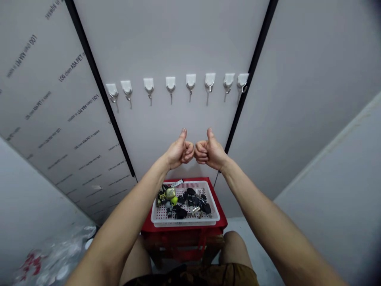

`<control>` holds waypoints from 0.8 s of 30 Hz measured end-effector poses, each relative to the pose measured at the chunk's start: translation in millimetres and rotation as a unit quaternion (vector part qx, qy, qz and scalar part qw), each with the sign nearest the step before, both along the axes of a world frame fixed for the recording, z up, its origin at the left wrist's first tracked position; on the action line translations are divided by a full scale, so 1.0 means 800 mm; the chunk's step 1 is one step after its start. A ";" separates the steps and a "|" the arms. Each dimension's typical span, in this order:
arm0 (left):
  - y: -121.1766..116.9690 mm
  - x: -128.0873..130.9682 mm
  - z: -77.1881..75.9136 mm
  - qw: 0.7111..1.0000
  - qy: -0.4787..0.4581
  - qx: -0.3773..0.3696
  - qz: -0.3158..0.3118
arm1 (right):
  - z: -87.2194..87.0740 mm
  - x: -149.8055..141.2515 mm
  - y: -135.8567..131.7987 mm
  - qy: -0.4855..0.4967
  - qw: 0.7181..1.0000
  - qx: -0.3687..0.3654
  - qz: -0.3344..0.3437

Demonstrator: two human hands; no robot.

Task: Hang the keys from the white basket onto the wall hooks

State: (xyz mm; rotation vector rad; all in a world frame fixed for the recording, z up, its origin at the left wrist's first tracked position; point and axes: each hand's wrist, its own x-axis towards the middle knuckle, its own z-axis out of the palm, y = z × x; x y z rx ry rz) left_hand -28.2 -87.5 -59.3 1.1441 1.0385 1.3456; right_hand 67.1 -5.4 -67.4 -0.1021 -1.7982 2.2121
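Observation:
My left hand [180, 151] is curled into a fist with its thumb pointing up, and nothing is in it. Facing it, my right hand [210, 150] makes the same thumb-up fist, also holding nothing. The knuckles of both hands meet or nearly meet. Below them a white plastic basket [184, 223] holds several black-headed keys [205, 207], a gold-coloured piece [170, 193] and a bright yellow-green trinket [174, 200]. Part of the basket's left side is hidden by my left forearm. Above my hands, a row of several white hooks [170, 83] with metal prongs is fixed to the wall.
The basket stands on a red cloth [222, 222] over a wooden stool [178, 242] between my knees. Black strips [98, 79] edge the wall panel [178, 35]. Clear plastic bags [56, 254] lie on the floor at the lower left. Side walls close in on both sides.

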 end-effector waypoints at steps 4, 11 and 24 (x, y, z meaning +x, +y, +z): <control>0.003 0.000 -0.004 1.000 0.014 -0.006 0.023 | -0.001 0.000 -0.001 -0.009 1.000 0.014 -0.013; -0.002 0.006 -0.104 0.957 0.205 -0.074 0.190 | -0.079 0.019 -0.004 -0.140 0.960 0.207 -0.126; -0.042 0.036 -0.219 0.827 0.539 -0.041 0.158 | -0.183 0.036 -0.024 -0.344 0.655 0.657 -0.147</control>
